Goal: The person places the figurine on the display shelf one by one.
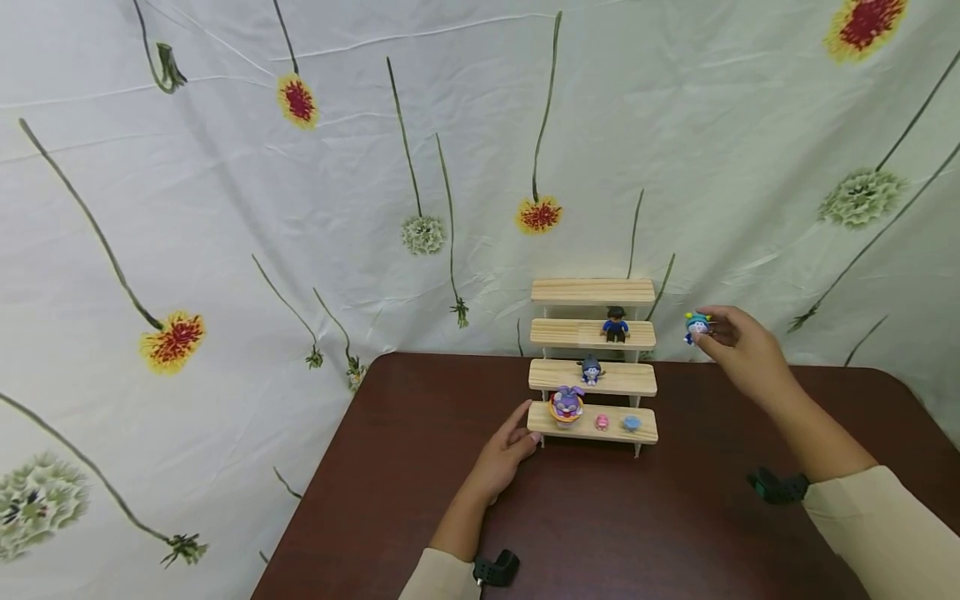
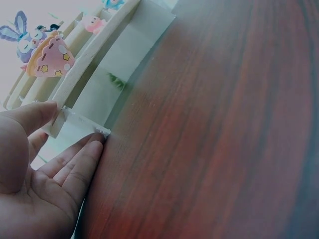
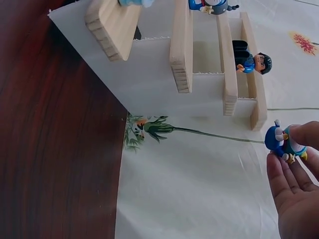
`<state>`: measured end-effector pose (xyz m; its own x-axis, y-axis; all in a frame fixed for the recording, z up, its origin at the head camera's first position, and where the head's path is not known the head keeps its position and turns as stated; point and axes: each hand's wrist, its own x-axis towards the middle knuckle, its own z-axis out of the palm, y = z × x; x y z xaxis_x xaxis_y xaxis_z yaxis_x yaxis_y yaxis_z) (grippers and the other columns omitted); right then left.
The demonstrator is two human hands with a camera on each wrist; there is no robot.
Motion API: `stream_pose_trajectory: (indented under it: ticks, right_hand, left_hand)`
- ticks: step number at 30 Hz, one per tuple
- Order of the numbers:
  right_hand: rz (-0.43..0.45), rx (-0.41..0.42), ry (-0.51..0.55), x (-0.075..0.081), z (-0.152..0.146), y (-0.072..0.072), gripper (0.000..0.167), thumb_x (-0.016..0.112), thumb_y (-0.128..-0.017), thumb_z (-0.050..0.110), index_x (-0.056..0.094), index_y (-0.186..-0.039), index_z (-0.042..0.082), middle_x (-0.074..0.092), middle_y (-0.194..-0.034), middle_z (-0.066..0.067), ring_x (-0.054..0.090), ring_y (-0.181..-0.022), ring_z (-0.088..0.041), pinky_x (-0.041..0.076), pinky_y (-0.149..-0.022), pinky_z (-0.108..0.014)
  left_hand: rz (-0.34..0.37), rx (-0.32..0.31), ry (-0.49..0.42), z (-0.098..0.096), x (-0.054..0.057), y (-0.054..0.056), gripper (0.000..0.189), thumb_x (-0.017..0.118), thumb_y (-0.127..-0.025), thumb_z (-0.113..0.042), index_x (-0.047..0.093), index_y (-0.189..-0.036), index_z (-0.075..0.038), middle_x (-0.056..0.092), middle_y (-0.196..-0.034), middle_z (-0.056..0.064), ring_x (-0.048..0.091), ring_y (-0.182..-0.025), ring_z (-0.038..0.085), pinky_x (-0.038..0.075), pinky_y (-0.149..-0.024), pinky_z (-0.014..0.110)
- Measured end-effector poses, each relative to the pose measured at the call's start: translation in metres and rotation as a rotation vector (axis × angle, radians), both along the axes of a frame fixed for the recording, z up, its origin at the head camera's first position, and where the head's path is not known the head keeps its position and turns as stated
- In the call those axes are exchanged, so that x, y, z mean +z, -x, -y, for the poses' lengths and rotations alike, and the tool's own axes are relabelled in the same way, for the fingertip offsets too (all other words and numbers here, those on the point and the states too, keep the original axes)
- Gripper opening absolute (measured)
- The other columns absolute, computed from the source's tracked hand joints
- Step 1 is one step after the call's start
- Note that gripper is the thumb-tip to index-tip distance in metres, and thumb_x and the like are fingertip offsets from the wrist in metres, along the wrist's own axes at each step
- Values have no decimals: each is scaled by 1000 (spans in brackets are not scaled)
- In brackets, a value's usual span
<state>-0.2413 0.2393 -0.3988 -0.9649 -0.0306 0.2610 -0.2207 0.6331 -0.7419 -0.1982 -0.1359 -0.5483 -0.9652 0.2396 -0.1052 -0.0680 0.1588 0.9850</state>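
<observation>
A wooden tiered display stand (image 1: 592,379) stands at the back of the table with small figures on its steps. At the left end of its lowest step, my left hand (image 1: 498,458) holds the board's corner, thumb against the edge in the left wrist view. To the right of the top steps, my right hand (image 1: 738,346) pinches a small blue figurine (image 3: 284,142) with a yellow-tipped teal top, raised and apart from the stand. On the steps are a purple rabbit-eared figure (image 1: 567,406), a pink figure (image 1: 602,422), a light-blue piece (image 1: 632,423), a grey-blue figure (image 1: 591,370) and a black-haired toy figure (image 1: 616,325).
The dark brown table (image 1: 420,433) reaches back to a white cloth backdrop (image 1: 337,183) printed with flowers. No figure stands on the top step (image 1: 592,292). Black wrist straps (image 1: 497,568) sit at both sleeves.
</observation>
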Motion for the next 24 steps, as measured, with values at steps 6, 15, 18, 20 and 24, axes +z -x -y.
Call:
stream_pose_trajectory:
  ticks: [6, 15, 18, 20, 24]
  right_hand:
    - [4, -10, 9, 0, 7, 12, 48, 59, -104, 26, 50, -144, 1, 61, -131, -30, 63, -117, -48, 57, -89, -45]
    - [-4, 4, 44, 4, 19, 27, 48, 55, -105, 24, 46, -147, 0, 56, -137, -29, 59, -122, -48, 50, -98, -59]
    - [-23, 13, 44, 7, 24, 31, 48, 56, -105, 22, 46, -147, 0, 55, -137, -29, 58, -124, -47, 50, -100, -58]
    - [-40, 18, 43, 8, 26, 35, 47, 56, -105, 19, 46, -147, 0, 55, -136, -29, 57, -125, -47, 49, -101, -57]
    - [-72, 27, 34, 11, 33, 40, 44, 56, -105, 14, 47, -145, -2, 55, -135, -30, 57, -123, -48, 50, -99, -58]
  left_hand:
    - [-9, -1, -12, -1, 0, 0, 64, 59, -103, -31, 30, -160, -31, 67, -130, 17, 63, -123, 25, 48, -110, 42]
    - [-14, -9, -14, 0, 2, -1, 65, 59, -104, -32, 29, -161, -30, 65, -133, 17, 62, -125, 25, 48, -110, 41]
    - [-12, -12, -13, 0, 2, 0, 65, 59, -104, -33, 28, -161, -30, 65, -134, 17, 62, -126, 26, 48, -110, 43]
    - [-7, -10, -12, 0, 0, 0, 65, 59, -103, -33, 29, -161, -31, 65, -134, 17, 62, -126, 27, 47, -111, 44]
    - [-8, -5, -5, 0, -2, 1, 64, 59, -104, -32, 29, -161, -30, 65, -134, 17, 63, -125, 27, 47, -111, 46]
